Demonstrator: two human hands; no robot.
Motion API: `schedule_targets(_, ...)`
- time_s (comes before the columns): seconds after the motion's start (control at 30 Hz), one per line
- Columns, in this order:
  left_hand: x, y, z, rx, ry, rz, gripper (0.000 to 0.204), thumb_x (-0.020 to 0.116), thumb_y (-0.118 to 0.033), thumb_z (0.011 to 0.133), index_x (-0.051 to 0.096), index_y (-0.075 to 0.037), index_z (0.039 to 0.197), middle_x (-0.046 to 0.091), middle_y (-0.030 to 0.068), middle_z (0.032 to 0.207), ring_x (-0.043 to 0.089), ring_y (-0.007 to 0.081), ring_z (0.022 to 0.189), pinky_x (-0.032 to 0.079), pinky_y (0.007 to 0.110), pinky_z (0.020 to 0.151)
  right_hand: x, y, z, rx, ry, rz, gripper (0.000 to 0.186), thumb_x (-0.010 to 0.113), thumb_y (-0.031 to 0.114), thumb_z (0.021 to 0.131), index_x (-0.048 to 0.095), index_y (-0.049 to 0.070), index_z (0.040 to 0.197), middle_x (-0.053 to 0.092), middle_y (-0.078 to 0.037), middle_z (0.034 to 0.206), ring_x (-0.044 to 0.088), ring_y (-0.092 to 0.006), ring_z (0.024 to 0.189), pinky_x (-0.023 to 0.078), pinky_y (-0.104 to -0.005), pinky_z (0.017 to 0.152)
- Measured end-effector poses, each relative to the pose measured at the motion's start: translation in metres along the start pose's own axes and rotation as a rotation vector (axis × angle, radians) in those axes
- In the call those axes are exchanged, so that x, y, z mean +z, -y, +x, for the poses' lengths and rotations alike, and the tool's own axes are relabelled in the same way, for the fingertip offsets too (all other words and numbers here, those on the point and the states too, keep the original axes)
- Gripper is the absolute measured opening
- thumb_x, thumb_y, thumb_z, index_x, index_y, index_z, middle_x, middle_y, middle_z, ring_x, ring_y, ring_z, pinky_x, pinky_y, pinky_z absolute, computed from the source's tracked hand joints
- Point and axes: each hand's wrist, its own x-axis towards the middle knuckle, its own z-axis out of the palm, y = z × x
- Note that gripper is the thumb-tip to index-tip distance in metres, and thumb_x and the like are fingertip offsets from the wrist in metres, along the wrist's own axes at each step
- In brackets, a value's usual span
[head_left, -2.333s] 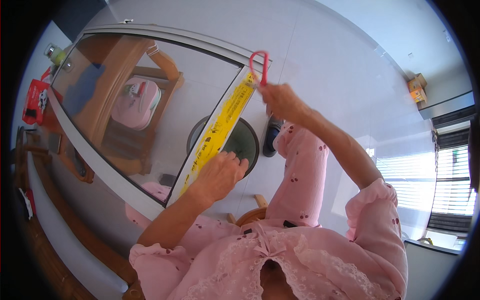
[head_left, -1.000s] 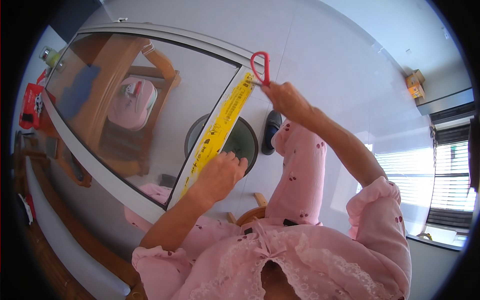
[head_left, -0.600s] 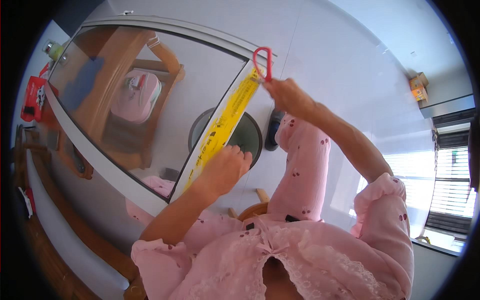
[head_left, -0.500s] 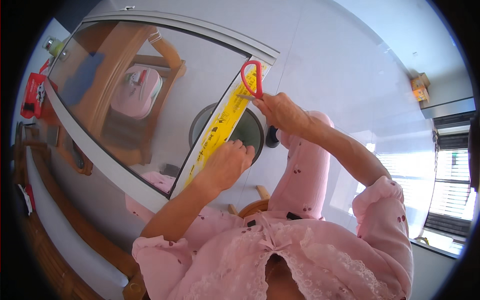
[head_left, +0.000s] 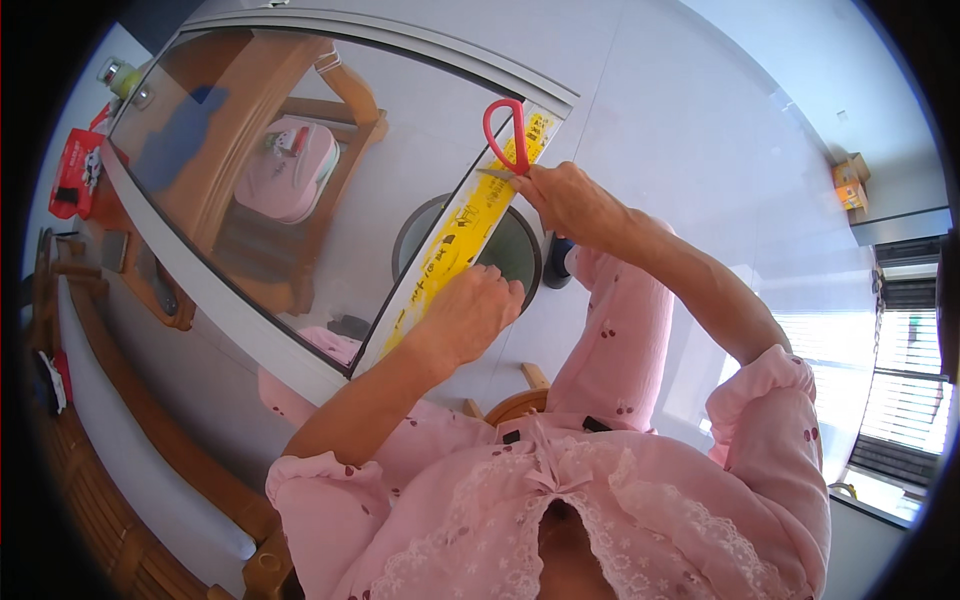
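Apparently scraping the yellow label [head_left: 478, 212] with red-handled scissors [head_left: 520, 148] gripped in the right hand [head_left: 575, 203]; cannot tell the grip of the left hand [head_left: 468, 314]. Next, needs a shallow blade angle.

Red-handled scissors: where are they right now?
In the head view, the red-handled scissors are a little above centre, in the person's right hand, seen against the upper part of the yellow strip.

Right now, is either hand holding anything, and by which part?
The right hand holds red-handled metal scissors near where handle and blade meet. The left hand, curled at the long yellow label, shows nothing held, though its underside is hidden.
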Motion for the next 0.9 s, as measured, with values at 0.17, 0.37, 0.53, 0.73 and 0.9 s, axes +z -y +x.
schedule_targets(0.17, 0.000, 0.001, -0.001, 0.009, -0.045, -0.014, 0.021, 0.053, -0.004, 0.071, 0.055, -0.004, 0.091, 0.055, 0.0071, 0.070, 0.053, 0.0207, 0.074, 0.043, 0.030, 0.067, -0.009, -0.007, 0.000, -0.348, -0.068, -0.277, 0.024, 0.046, 0.019, 0.088, 0.054, -0.003, 0.089, 0.057, -0.012, 0.066, 0.055, -0.0204, 0.047, 0.043, -0.0289, 0.038)
schedule_targets(0.37, -0.001, 0.003, 0.002, 0.064, -0.113, -0.099, 0.017, 0.056, -0.004, 0.069, 0.055, -0.005, 0.085, 0.052, 0.0062, 0.064, 0.054, 0.0206, 0.067, 0.044, 0.032, 0.061, 0.002, -0.019, 0.003, -0.300, -0.116, -0.455, 0.024, 0.040, 0.019, 0.090, 0.053, -0.002, 0.091, 0.055, -0.011, 0.073, 0.057, -0.0192, 0.051, 0.046, -0.0306, 0.047)
schedule_targets(0.53, -0.021, 0.017, 0.003, -0.029, -0.626, -0.482, 0.014, 0.056, -0.002, 0.073, 0.059, -0.004, 0.087, 0.057, 0.0089, 0.071, 0.057, 0.0230, 0.066, 0.045, 0.030, 0.057, 0.001, 0.006, -0.021, -0.151, 0.000, 0.046, 0.026, 0.039, 0.020, 0.091, 0.051, -0.003, 0.090, 0.056, -0.012, 0.072, 0.056, -0.0188, 0.046, 0.046, -0.0305, 0.044)
schedule_targets(0.73, -0.035, 0.055, 0.007, -0.428, -0.812, -0.622, 0.018, 0.047, -0.003, 0.083, 0.059, -0.001, 0.096, 0.061, 0.0129, 0.084, 0.060, 0.0206, 0.074, 0.046, 0.028, 0.065, -0.010, -0.012, -0.019, 0.085, -0.177, 0.463, 0.034, 0.037, 0.025, 0.092, 0.050, -0.001, 0.074, 0.051, -0.008, 0.051, 0.049, -0.0139, 0.039, 0.043, -0.0264, 0.041)
schedule_targets(0.9, -0.037, 0.089, 0.046, -0.284, -0.717, -0.478, 0.022, 0.044, 0.003, 0.080, 0.057, 0.001, 0.097, 0.059, 0.0137, 0.089, 0.057, 0.0241, 0.080, 0.044, 0.030, 0.070, -0.016, -0.032, 0.000, 0.253, -0.247, 0.647, 0.043, 0.034, 0.032, 0.092, 0.049, -0.002, 0.069, 0.049, -0.008, 0.047, 0.048, -0.0127, 0.037, 0.041, -0.0266, 0.037)
